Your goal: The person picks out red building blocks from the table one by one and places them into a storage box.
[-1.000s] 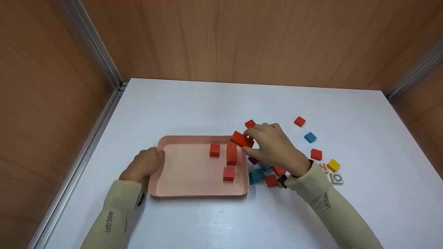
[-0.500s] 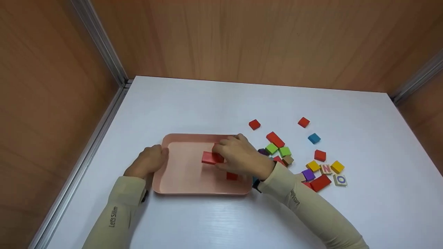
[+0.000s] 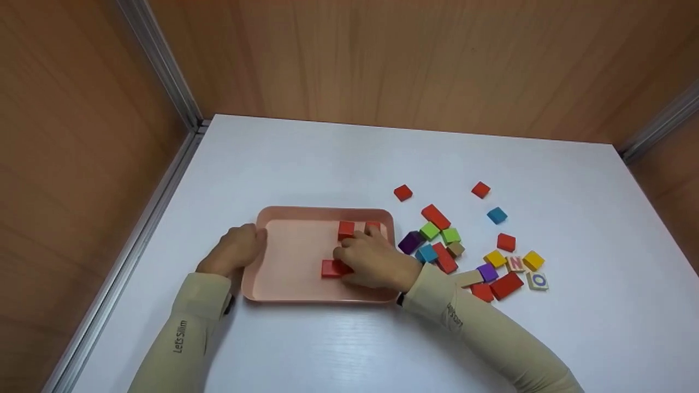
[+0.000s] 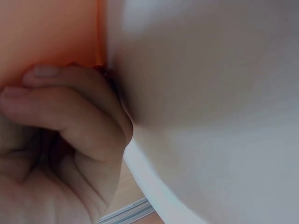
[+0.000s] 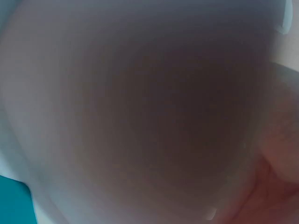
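Head view first: the right hand (image 3: 371, 262) is lying inside the pink tray (image 3: 284, 292), fingers curled onto a red block (image 3: 330, 268) it is holding down on the tray floor, two more red blocks (image 3: 346, 229) sitting just beyond, while the left hand (image 3: 235, 254) is gripping the tray's left rim, seemingly steadying it, and mixed coloured blocks (image 3: 450, 236) are lying scattered to the right. Left wrist view is showing curled fingers (image 4: 70, 107) wrapping the tray's edge. Right wrist view is giving only blur, so no grip is showing there.
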